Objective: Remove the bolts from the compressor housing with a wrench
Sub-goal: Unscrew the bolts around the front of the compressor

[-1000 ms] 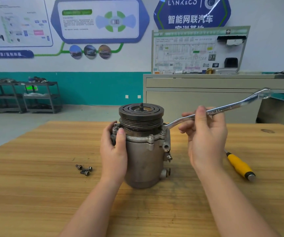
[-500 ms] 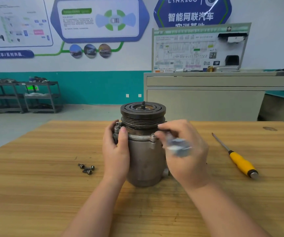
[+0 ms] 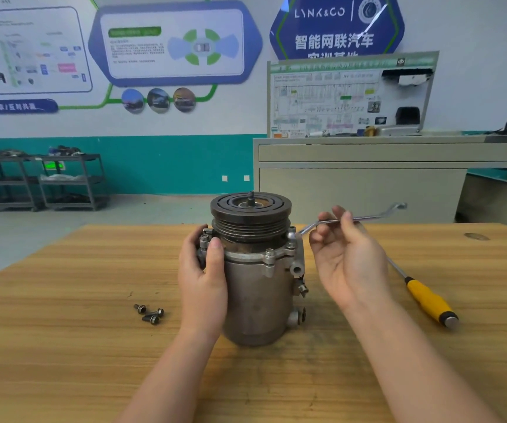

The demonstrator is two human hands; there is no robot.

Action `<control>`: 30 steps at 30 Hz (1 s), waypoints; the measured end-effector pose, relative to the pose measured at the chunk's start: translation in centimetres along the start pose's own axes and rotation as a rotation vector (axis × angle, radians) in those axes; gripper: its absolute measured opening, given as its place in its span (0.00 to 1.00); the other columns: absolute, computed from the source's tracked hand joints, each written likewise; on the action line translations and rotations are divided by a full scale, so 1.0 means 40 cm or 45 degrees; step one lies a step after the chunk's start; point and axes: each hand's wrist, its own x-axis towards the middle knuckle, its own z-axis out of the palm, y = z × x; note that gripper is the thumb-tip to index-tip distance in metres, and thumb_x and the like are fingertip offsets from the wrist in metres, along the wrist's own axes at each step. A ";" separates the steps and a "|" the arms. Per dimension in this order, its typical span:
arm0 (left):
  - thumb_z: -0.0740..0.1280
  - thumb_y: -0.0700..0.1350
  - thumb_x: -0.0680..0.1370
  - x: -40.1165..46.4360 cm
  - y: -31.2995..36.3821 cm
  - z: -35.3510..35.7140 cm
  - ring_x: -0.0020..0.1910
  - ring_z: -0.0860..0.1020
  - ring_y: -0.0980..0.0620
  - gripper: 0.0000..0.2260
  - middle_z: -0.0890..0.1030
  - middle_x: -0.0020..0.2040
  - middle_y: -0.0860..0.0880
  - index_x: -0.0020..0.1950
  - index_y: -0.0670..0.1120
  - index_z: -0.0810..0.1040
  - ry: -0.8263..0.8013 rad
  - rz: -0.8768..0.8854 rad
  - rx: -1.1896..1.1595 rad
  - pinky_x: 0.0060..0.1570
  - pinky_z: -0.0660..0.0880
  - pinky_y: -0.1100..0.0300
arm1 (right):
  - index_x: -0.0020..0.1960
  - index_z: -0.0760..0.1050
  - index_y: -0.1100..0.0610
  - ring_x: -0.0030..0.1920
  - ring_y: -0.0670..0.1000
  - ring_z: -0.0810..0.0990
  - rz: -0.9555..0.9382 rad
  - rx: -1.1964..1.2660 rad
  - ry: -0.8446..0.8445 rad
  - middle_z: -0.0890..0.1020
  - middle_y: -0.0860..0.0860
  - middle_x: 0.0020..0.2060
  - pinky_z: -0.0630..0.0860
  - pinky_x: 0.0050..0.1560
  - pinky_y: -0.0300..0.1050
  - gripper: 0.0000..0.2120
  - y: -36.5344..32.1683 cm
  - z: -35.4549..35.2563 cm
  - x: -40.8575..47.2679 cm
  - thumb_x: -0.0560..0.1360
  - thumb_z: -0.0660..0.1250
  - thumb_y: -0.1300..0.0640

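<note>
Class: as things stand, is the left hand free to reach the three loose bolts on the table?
Probably not at once: the left hand grips the compressor. The loose bolts lie unobstructed just beside it.

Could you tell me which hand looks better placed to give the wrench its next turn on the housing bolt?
Probably the right hand: its fingers already pinch the wrench, whose near end sits at a bolt on the flange. The left hand is wrapped around the compressor housing, steadying it.
</note>
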 end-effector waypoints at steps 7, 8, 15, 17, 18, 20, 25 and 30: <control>0.58 0.57 0.75 0.000 -0.002 0.001 0.59 0.74 0.65 0.22 0.77 0.59 0.55 0.66 0.50 0.72 0.003 0.012 -0.003 0.56 0.68 0.72 | 0.47 0.69 0.56 0.27 0.47 0.75 -0.364 -0.255 0.032 0.81 0.53 0.32 0.76 0.33 0.38 0.08 -0.002 0.004 -0.021 0.83 0.56 0.58; 0.58 0.58 0.75 0.000 -0.002 0.001 0.58 0.74 0.65 0.22 0.77 0.59 0.56 0.65 0.51 0.72 0.004 0.009 -0.003 0.56 0.68 0.71 | 0.47 0.69 0.56 0.27 0.47 0.75 -0.420 -0.301 0.017 0.81 0.53 0.33 0.76 0.33 0.37 0.07 0.000 0.005 -0.025 0.83 0.56 0.58; 0.58 0.57 0.75 0.000 -0.001 0.002 0.55 0.73 0.71 0.19 0.77 0.57 0.60 0.63 0.53 0.72 0.000 0.013 -0.023 0.50 0.66 0.80 | 0.43 0.75 0.42 0.28 0.47 0.77 -0.950 -0.767 -0.201 0.82 0.50 0.37 0.74 0.36 0.38 0.09 0.019 0.006 -0.061 0.79 0.62 0.54; 0.59 0.57 0.75 0.002 -0.002 0.002 0.55 0.74 0.71 0.18 0.77 0.57 0.60 0.62 0.54 0.72 -0.002 0.014 -0.028 0.49 0.66 0.80 | 0.45 0.75 0.44 0.29 0.44 0.78 -1.147 -0.920 -0.345 0.81 0.49 0.36 0.74 0.36 0.35 0.04 0.024 0.005 -0.070 0.78 0.65 0.51; 0.59 0.57 0.75 0.003 -0.004 0.000 0.55 0.74 0.70 0.18 0.77 0.57 0.60 0.62 0.54 0.72 -0.002 0.015 -0.030 0.50 0.67 0.79 | 0.45 0.75 0.48 0.31 0.43 0.78 -1.235 -0.999 -0.449 0.80 0.48 0.36 0.74 0.37 0.35 0.03 0.028 0.003 -0.073 0.78 0.65 0.51; 0.59 0.57 0.75 0.004 -0.008 0.000 0.56 0.75 0.67 0.19 0.78 0.58 0.57 0.63 0.53 0.72 -0.001 0.020 -0.032 0.52 0.69 0.75 | 0.47 0.76 0.56 0.38 0.44 0.79 -1.385 -1.162 -0.663 0.78 0.46 0.40 0.76 0.40 0.39 0.03 0.040 -0.010 -0.075 0.77 0.68 0.56; 0.60 0.56 0.74 0.011 -0.008 0.006 0.54 0.76 0.66 0.19 0.78 0.55 0.57 0.62 0.51 0.73 0.039 0.022 -0.035 0.56 0.72 0.64 | 0.53 0.75 0.58 0.47 0.49 0.81 -1.498 -1.372 -0.846 0.77 0.51 0.47 0.80 0.43 0.47 0.04 0.061 -0.032 -0.078 0.78 0.65 0.59; 0.59 0.61 0.73 0.001 -0.006 -0.001 0.58 0.74 0.66 0.21 0.77 0.59 0.58 0.63 0.55 0.71 -0.011 -0.010 -0.028 0.55 0.68 0.69 | 0.46 0.68 0.51 0.28 0.47 0.75 -1.174 -0.920 -0.225 0.79 0.51 0.37 0.73 0.33 0.36 0.09 0.060 -0.006 -0.075 0.83 0.52 0.53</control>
